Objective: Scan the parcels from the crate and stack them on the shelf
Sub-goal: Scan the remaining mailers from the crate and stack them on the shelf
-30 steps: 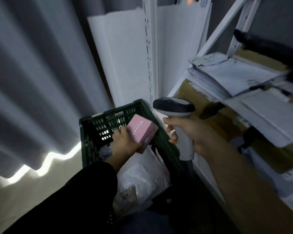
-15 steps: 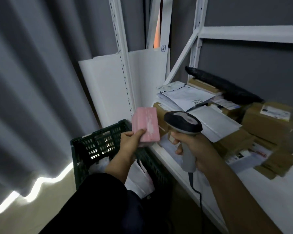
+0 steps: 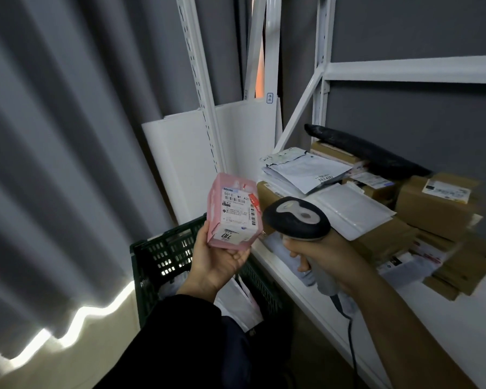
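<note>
Parcel (image 3: 234,213) turned label-up since earlier; left hand (image 3: 218,259) cups its base; scanner (image 3: 298,220) just right, gripped by right hand (image 3: 324,261).

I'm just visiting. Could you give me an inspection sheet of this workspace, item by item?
Surface: white metal shelf board, partly bare.
Job's things: small pink cardboard box with white shipping label; black-and-grey handheld barcode scanner; dark green plastic crate holding white bags.
Clutter: brown cardboard boxes, white mailers and a long black wrapped parcel piled on the shelf.
Hands: left hand holds the pink box; right hand grips the scanner.
Cables: dark scanner cord hangs below the handle.
Surroundings: grey pleated curtain, white leaning panels, grey wall.
</note>
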